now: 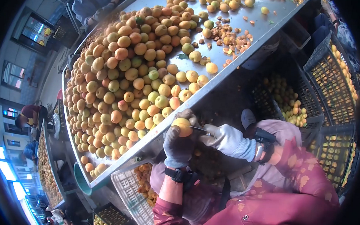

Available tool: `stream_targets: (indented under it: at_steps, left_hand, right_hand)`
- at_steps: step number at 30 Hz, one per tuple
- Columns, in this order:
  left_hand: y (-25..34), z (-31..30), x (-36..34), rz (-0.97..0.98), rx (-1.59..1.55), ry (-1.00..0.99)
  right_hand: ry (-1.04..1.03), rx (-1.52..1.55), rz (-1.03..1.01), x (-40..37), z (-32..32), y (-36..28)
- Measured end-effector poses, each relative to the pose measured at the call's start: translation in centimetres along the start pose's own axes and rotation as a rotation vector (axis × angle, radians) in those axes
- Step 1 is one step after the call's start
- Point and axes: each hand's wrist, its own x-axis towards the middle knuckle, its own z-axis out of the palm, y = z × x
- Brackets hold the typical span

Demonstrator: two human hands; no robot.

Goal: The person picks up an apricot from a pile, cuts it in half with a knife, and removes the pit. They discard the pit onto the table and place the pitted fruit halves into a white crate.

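Note:
My left hand point(176, 149), in a grey-coated work glove, is closed around a yellow-orange apricot point(181, 127) just off the edge of the metal table point(226, 72). My right hand point(229, 142), gloved in white with grey fingertips, grips a small knife point(198, 128). The thin blade points left and meets the side of the apricot; its handle is mostly hidden in my fingers. Beside my hands, a large heap of whole apricots point(139, 84) covers much of the tabletop.
Below my hands stands a white plastic crate point(124, 194) with apricot halves. Pits and scraps point(231, 37) lie on the table's far part. Black crates point(331, 89) of apricots stack at right. A co-worker point(90, 6) stands across the table; a green basin point(80, 180) sits under its corner.

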Motion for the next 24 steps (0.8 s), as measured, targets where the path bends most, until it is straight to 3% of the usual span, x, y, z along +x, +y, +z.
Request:
stream_targets:
  at_steps: [3,5,6,8,9,12,15,17,19,20,21,23,24]
  left_hand:
    - [0.3,-1.3,0.0,-0.124,0.413,0.131]
    - [0.9,-1.9,0.2,-0.095,0.851,0.15]
    - [1.0,-1.5,0.0,-0.095,0.849,0.153]
    - [1.6,0.3,-0.1,0.233,1.101,0.006]
    - [1.8,0.9,0.0,0.231,1.1,0.009]
    - [2.5,0.7,0.0,-0.061,0.776,0.04]
    - [0.0,-0.2,-0.1,0.025,0.511,0.154]
    - [-0.3,0.1,-0.1,-0.023,0.457,0.153]
    - [-0.9,0.3,0.3,-0.025,0.55,0.236]
    - [-1.1,0.1,0.5,-0.058,0.384,0.219]
    - [-1.0,-0.5,0.6,-0.055,0.385,0.217]
    - [-0.4,-1.4,0.8,-0.138,0.852,0.165]
    - [0.5,0.9,0.8,-0.06,0.855,0.178]
  right_hand:
    - [0.054,-0.011,-0.018,0.3,0.0,0.5]
    - [0.097,0.0,-0.041,0.6,-0.4,1.0]
    - [0.074,-0.05,-0.083,0.6,-0.6,1.3]
    - [0.067,-0.117,-0.185,0.6,-0.9,1.3]
    - [0.064,-0.116,-0.184,0.5,-1.0,0.9]
    - [0.094,-0.114,-0.062,0.5,-1.3,-0.7]
    - [-0.013,0.03,0.061,0.4,-1.0,-1.5]
    - [-0.025,0.174,0.213,0.3,-0.6,-1.8]
    - [0.015,0.207,0.158,0.2,0.3,-0.9]
    - [0.044,0.121,0.152,0.1,0.4,-0.9]
    - [0.072,0.035,0.143,0.1,0.3,-0.9]
    - [0.107,0.024,0.082,0.1,0.1,0.0]
    - [0.141,0.012,0.024,0.1,-0.1,0.4]
